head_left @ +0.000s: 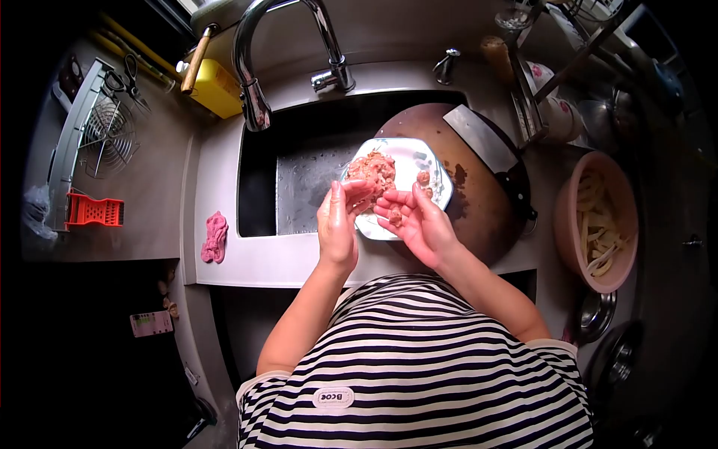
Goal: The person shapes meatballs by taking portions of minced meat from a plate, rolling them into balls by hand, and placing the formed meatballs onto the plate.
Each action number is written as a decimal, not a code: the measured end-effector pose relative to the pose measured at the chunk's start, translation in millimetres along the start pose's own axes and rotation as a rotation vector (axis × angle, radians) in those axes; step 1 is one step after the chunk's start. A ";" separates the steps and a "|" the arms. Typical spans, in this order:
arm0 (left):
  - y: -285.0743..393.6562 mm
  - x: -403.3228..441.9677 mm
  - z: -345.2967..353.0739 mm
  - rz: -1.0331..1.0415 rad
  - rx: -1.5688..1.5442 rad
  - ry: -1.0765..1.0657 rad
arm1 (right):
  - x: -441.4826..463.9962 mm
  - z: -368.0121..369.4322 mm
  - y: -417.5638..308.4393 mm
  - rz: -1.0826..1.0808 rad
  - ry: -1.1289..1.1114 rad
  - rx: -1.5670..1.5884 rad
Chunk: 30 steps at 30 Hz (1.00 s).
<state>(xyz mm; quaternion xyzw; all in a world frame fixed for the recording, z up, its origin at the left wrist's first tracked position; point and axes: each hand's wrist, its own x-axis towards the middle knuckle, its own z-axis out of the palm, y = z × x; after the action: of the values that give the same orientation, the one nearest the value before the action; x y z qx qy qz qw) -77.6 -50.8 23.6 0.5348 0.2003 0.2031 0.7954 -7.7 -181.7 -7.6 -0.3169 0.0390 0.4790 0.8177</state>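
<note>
A white plate (413,150) with a patterned rim sits across the sink and the round wooden board. Raw minced meat (374,168) is heaped on its left side, and small meatballs (424,178) lie at its right. My right hand (425,228) is palm up over the plate's near edge, its slightly curled fingers holding a small meatball (396,217). Close on its left, my left hand (340,230) is raised with fingers stretched out and nothing visible in it. Those fingertips are near the minced meat; whether they touch it I cannot tell.
A cleaver (482,142) lies on the round board (419,120), right of the sink (299,202). Above the sink arches a faucet (256,112). A pink bowl of pale cut strips (576,251) stands right. On the left are a pink cloth (215,238) and an orange grater (96,211).
</note>
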 end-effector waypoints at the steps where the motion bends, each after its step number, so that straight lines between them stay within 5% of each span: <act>1: -3.3 1.0 -3.1 -0.086 -0.082 0.071 | -2.8 4.8 -1.2 -0.078 -0.053 -0.030; 5: -14.1 -0.9 -12.4 -0.673 -0.531 -0.048 | -13.4 25.4 -4.4 -0.257 -0.206 -0.229; 9: -25.7 1.3 -17.1 -0.846 -0.568 -0.086 | -13.5 22.6 -11.0 -0.454 -0.275 -0.569; 17: -25.9 5.6 -29.8 -0.631 -0.569 -0.296 | -13.9 13.2 -15.7 -0.328 0.031 -0.414; 20: -22.0 2.1 -17.9 -0.446 -0.280 -0.158 | -10.1 11.3 -11.2 -0.276 0.116 -0.351; 24: -0.4 -7.7 10.1 -0.157 -0.162 -0.332 | -1.5 4.8 -2.2 -0.023 0.131 -0.043; 30: -8.3 3.0 -12.2 -0.218 -0.255 0.031 | 1.2 -10.0 7.7 0.164 0.012 0.052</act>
<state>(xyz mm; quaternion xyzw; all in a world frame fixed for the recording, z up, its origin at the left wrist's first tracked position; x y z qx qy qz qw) -80.7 -42.7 11.3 0.4015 0.2419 0.1476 0.8709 -10.8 -183.8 -19.7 -0.2941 0.0821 0.5414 0.7834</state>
